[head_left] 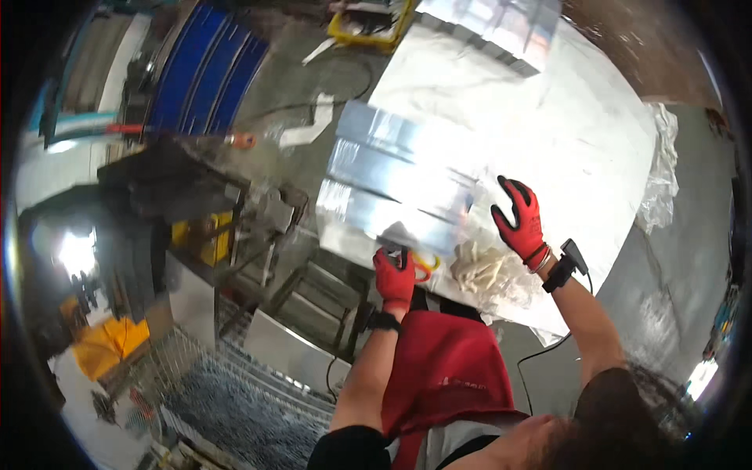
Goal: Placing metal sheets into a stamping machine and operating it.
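Note:
My left hand [394, 279], in a red glove with black fingertips, is closed on a small dark grey piece [399, 235] at the near edge of a group of shiny silver metal bars [368, 168]. Glare washes out part of the bars. Just right of that hand lie yellow and orange loops [427, 267] that look like scissor handles. My right hand [521, 224], gloved the same way, hovers right of the bars with thumb and fingers apart and nothing in it. Between the hands sits a heap of cream-coloured gloves [479, 266] on clear plastic.
A white-covered table [580, 149] carries more silver pieces [501, 27] at its far end. Crumpled clear film [662, 168] hangs at its right edge. To the left stand a metal frame [313, 301], blue panels [207, 74] and a yellow crate [368, 35]. A cable [540, 354] runs beside my right arm.

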`<state>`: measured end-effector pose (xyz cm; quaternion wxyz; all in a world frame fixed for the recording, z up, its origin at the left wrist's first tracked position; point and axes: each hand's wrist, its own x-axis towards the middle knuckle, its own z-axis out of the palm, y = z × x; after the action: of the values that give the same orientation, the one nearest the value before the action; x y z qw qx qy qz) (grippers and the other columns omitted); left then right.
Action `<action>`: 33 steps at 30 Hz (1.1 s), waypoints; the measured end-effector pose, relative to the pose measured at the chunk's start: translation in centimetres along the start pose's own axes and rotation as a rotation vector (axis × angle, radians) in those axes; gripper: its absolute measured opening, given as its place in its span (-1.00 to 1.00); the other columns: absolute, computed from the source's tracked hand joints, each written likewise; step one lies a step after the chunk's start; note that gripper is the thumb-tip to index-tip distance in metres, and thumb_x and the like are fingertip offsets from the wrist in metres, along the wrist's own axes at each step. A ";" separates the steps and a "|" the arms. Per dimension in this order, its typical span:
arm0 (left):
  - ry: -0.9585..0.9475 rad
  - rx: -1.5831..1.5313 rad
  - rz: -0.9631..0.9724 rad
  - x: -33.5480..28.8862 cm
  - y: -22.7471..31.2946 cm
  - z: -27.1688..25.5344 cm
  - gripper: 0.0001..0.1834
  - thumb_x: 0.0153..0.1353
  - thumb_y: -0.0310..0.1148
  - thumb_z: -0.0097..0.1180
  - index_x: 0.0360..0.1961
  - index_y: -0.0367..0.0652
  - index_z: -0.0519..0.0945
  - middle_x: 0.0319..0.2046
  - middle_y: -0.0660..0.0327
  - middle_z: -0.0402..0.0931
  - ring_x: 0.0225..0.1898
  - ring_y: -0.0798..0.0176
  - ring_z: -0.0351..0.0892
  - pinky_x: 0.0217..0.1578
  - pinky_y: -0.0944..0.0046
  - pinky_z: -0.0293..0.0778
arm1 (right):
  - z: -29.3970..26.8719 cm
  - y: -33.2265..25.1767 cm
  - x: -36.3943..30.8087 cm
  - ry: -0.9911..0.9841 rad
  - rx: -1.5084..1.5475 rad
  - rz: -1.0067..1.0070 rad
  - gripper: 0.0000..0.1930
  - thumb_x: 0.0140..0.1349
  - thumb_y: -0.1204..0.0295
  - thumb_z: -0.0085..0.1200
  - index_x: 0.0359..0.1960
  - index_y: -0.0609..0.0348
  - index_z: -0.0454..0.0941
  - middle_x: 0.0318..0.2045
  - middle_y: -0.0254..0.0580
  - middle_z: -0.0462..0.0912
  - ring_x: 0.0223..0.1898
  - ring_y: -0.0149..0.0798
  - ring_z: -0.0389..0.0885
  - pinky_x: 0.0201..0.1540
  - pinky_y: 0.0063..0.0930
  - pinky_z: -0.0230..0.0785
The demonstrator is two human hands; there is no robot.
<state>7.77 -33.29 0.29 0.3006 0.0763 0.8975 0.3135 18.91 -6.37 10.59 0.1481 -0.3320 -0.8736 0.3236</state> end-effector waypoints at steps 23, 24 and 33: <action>0.284 0.654 0.658 19.2 21.0 5.0 -0.41 0.12 0.06 0.02 0.17 0.10 0.43 0.27 0.08 0.17 0.35 -0.12 -0.04 0.28 -0.26 -0.28 | -0.3 24.2 32.3 0.187 0.277 0.673 -0.14 -0.27 -0.08 0.40 -0.03 0.38 0.44 -0.15 0.08 0.61 -0.09 -0.03 0.59 -0.04 -0.28 0.41; 0.276 0.662 0.661 19.2 21.2 5.0 -0.42 0.12 0.05 0.02 0.17 0.10 0.43 0.27 0.08 0.17 0.35 -0.12 -0.04 0.28 -0.26 -0.28 | -0.9 25.4 32.1 0.199 0.239 0.656 -0.13 -0.27 -0.07 0.39 -0.02 0.38 0.43 -0.13 0.08 0.61 -0.08 -0.01 0.59 -0.02 -0.27 0.41; 0.256 0.667 0.634 19.1 21.6 4.6 -0.40 0.10 0.07 0.03 0.16 0.09 0.43 0.26 0.06 0.19 0.34 -0.14 -0.02 0.28 -0.28 -0.26 | -6.7 26.4 34.1 0.066 0.000 0.741 0.09 -0.33 -0.19 0.37 0.08 0.40 0.15 -0.12 0.24 0.55 -0.12 0.04 0.60 -0.11 -0.23 0.47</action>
<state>-6.04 -7.60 1.14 0.0362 0.3993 0.9115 0.0915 9.77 34.85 -0.40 0.0488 -0.6359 -0.6890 0.3442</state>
